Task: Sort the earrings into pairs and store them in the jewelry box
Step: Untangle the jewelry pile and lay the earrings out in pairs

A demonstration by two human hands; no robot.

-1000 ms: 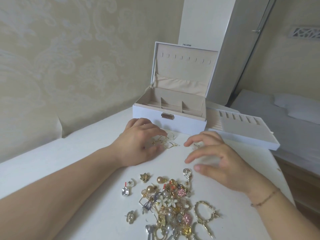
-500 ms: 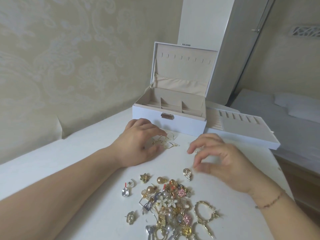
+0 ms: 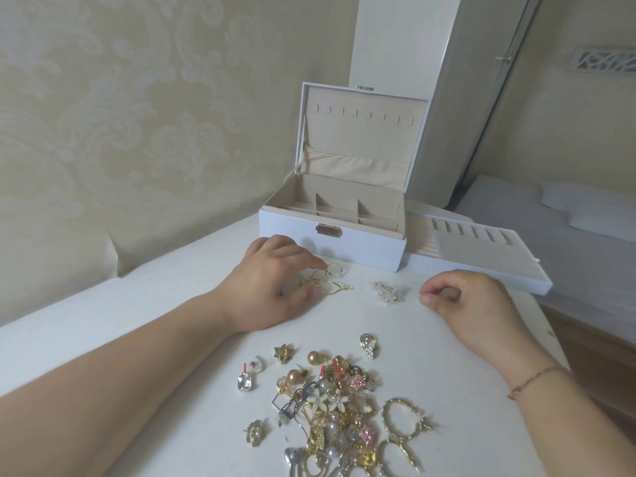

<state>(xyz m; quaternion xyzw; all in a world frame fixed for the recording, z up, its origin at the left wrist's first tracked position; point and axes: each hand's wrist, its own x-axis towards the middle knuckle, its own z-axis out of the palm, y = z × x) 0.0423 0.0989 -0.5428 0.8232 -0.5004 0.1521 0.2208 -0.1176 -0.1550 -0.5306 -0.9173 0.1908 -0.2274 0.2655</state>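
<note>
Head view — white earrings (image 3: 386, 292) between left grip (image 3: 272, 287) and right grip (image 3: 471, 301).

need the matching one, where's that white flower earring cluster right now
In the head view, the white flower earrings lie on the table between the left hand and right hand, just before the jewelry box.

Left hand (image 3: 272, 287) covering near part of gold wire earrings (image 3: 327, 285), fingertip contact unclear; right hand (image 3: 464, 301) pinching thumb against forefinger, whatever sits in pinch too small to tell; earring pile (image 3: 339, 411) running off bottom edge, tangled pieces overlapping; jewelry box (image 3: 330, 241) compartment floors hiding behind front wall
</note>
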